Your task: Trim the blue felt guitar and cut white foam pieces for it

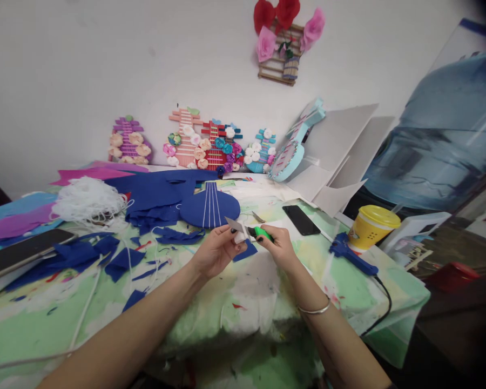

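Near the middle of the table my left hand [216, 251] pinches a small white piece [240, 236]. Closed round a green and black cutter [264, 233] is my right hand [278, 246], with a silver bangle on that wrist. The cutter's blade [233, 223] points left, across the white piece, close to my left fingertips. Just beyond my hands lies a blue rounded instrument shape [222, 208] with white strings. A blue scrap [245, 251] lies on the table below the white piece.
Blue cloth [154, 194] and a white string heap [89, 200] are at left. A phone [301, 220], blue glue gun [352, 255] with cable and yellow-lidded cup [372, 227] are at right. Decorated instruments [214, 146] stand along the wall; a large water bottle [437, 135] is far right.
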Available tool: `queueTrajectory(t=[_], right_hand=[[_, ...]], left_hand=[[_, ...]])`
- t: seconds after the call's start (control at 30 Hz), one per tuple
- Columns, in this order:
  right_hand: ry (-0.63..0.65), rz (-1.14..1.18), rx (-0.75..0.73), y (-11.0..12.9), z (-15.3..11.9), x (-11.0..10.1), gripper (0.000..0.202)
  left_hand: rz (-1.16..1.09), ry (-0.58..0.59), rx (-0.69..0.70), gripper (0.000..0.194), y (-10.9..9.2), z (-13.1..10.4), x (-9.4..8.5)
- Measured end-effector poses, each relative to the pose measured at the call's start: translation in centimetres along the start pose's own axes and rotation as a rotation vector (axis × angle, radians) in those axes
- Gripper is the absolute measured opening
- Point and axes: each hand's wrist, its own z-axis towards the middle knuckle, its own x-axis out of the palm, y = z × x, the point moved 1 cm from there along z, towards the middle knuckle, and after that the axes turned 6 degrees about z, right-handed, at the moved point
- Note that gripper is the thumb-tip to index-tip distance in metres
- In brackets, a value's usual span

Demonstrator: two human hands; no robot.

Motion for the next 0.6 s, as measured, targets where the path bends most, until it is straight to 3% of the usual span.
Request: queueTrajectory(t=[0.6], right_hand=[[-0.011, -0.015, -0.003, -0.26, -0.02, -0.11, 0.045]], left_hand=[[0.051, -0.045, -0.027, 0.014, -0.09, -0.08, -0.13]])
